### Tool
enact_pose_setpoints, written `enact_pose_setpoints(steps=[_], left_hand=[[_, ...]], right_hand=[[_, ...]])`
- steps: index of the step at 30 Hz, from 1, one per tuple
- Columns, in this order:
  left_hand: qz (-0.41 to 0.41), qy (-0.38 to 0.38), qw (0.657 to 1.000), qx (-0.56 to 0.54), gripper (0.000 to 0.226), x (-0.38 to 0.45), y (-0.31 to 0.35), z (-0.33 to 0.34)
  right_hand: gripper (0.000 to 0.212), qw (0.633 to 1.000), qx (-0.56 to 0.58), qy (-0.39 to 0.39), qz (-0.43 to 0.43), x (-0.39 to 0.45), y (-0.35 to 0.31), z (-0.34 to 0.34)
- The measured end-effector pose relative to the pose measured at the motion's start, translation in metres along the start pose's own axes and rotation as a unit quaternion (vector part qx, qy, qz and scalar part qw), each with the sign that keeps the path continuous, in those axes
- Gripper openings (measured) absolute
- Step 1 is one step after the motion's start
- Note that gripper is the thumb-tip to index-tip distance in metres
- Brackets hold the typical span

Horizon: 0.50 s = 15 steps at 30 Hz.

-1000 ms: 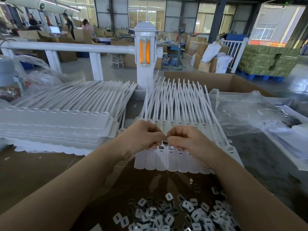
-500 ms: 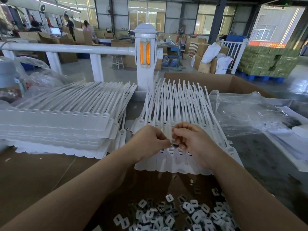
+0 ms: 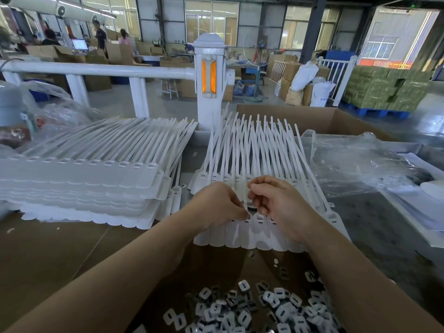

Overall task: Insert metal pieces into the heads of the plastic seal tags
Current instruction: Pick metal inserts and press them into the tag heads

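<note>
A row of joined white plastic seal tags (image 3: 247,233) lies flat on the brown cardboard, heads near me and straps fanning away. My left hand (image 3: 216,205) has its fingers curled and pinches a tag head in the middle of the row. My right hand (image 3: 278,203) is right beside it, fingers curled, its fingertips pinching a small metal piece over the same head; the piece is mostly hidden. A pile of several loose metal pieces (image 3: 252,308) lies on the cardboard between my forearms, close to me.
A tall stack of tag sheets (image 3: 84,186) fills the left. Crumpled clear plastic bags (image 3: 360,164) lie to the right, with an open cardboard box (image 3: 312,116) behind them. A white railing post (image 3: 211,75) stands behind the tags. People work far back left.
Both hands have crept a little farther from me along the tag heads. My right thumb and forefinger have lifted and closed together. The tag row has not shifted.
</note>
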<state>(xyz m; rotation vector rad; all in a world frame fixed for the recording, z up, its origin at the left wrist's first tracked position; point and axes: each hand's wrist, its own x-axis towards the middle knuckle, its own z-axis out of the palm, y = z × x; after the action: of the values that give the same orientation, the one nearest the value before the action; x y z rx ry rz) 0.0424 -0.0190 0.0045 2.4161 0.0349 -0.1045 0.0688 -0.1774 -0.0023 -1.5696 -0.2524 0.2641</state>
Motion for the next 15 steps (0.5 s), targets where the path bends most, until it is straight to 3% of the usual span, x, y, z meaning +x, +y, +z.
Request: enact_pose_setpoints(steps=[15], left_hand=[[0.102, 0.008, 0.994, 0.047, 0.006, -0.013, -0.003, -0.011]], right_hand=[[0.01, 1.0, 0.001, -0.012, -0.001, -0.001, 0.001, -0.002]])
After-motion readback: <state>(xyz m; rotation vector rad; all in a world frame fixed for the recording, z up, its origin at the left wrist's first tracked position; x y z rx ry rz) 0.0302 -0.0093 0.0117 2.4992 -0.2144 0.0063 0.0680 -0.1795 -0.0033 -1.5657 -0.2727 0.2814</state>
